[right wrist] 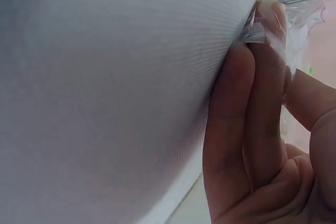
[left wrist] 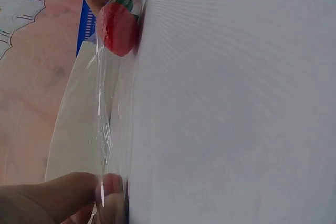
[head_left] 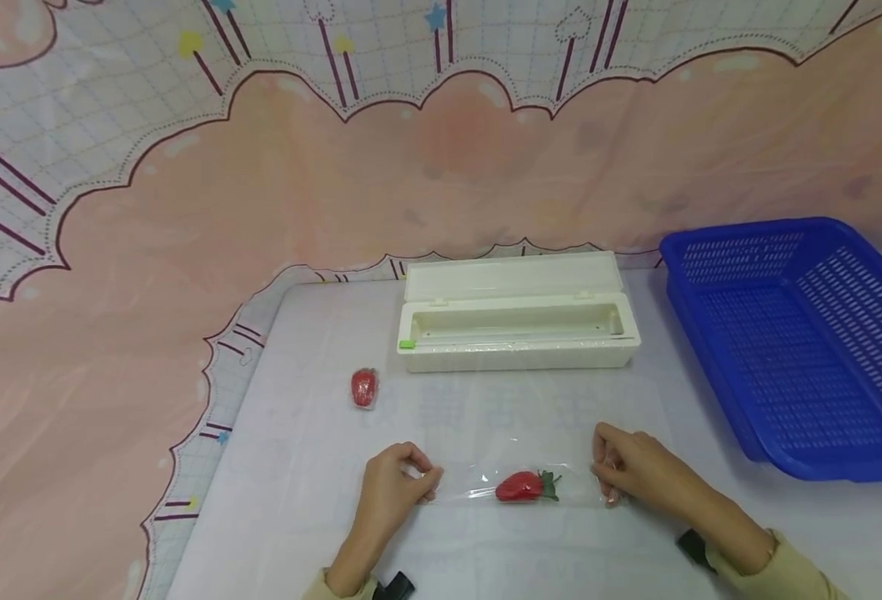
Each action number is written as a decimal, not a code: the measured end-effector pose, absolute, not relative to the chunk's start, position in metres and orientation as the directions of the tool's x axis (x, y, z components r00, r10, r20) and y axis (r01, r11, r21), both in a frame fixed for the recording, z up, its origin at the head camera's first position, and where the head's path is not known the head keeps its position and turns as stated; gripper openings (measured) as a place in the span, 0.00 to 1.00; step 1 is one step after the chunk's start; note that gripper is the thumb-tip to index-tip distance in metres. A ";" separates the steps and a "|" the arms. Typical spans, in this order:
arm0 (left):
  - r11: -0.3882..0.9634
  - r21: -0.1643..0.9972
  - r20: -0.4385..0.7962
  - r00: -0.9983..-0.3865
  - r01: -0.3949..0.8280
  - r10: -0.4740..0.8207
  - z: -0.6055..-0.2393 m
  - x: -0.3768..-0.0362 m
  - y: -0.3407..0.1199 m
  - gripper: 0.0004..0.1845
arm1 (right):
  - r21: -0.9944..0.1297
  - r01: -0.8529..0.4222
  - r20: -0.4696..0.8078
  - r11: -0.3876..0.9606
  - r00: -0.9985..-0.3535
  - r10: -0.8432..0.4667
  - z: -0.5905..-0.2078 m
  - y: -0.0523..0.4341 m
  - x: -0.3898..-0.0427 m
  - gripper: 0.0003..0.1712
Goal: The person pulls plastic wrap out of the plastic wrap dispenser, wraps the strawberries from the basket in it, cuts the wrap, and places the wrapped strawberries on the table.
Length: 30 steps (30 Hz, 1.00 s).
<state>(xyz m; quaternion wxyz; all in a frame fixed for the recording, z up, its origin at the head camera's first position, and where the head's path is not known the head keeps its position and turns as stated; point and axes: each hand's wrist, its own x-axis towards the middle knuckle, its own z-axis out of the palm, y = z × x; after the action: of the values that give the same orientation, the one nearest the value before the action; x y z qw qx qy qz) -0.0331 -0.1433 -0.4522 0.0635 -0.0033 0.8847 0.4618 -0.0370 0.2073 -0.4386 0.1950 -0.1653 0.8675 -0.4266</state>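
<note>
A red strawberry [head_left: 519, 487] with green leaves lies on the white table [head_left: 313, 367] inside a strip of clear plastic wrap [head_left: 465, 492]. My left hand [head_left: 394, 483] pinches the wrap's left end and my right hand [head_left: 631, 467] pinches its right end. In the left wrist view the strawberry [left wrist: 118, 29] shows through the wrap [left wrist: 105, 124], with my fingertips [left wrist: 107, 190] on the film. The right wrist view shows my fingers [right wrist: 257, 103] curled on crumpled wrap [right wrist: 294, 3]. A second, wrapped strawberry [head_left: 363, 387] lies further left.
A cream wrap dispenser box [head_left: 518, 323] stands open behind the strawberry. A blue perforated basket [head_left: 794, 337] sits at the right. A pink patterned cloth [head_left: 186, 250] covers the backdrop and hangs at the table's left.
</note>
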 end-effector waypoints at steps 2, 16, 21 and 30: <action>0.635 0.772 -0.047 -0.998 -0.010 0.041 -0.453 -0.033 -0.142 0.10 | -0.791 -0.129 -0.193 0.598 -0.875 -0.444 -0.438 0.206 -0.038 0.11; 0.751 0.624 0.044 -0.970 0.214 0.239 -0.454 -0.034 -0.146 0.11 | -0.675 -0.176 -0.173 0.717 -0.907 -0.385 -0.438 0.198 -0.032 0.13; 0.762 0.588 0.019 -0.947 0.270 0.321 -0.452 -0.036 -0.150 0.08 | -0.594 -0.238 -0.107 0.769 -0.923 -0.369 -0.439 0.199 -0.031 0.12; 0.763 0.459 0.223 -0.891 0.454 0.396 -0.452 -0.034 -0.153 0.09 | -0.540 -0.343 0.023 0.769 -0.919 -0.394 -0.441 0.203 -0.031 0.14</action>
<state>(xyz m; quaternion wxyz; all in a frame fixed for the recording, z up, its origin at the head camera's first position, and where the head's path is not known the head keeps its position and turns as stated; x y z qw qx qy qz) -0.0341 -0.1531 -0.4524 -0.0563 0.2269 0.9373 0.2585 -0.0309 0.2026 -0.4412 0.0459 -0.1960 0.9393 -0.2777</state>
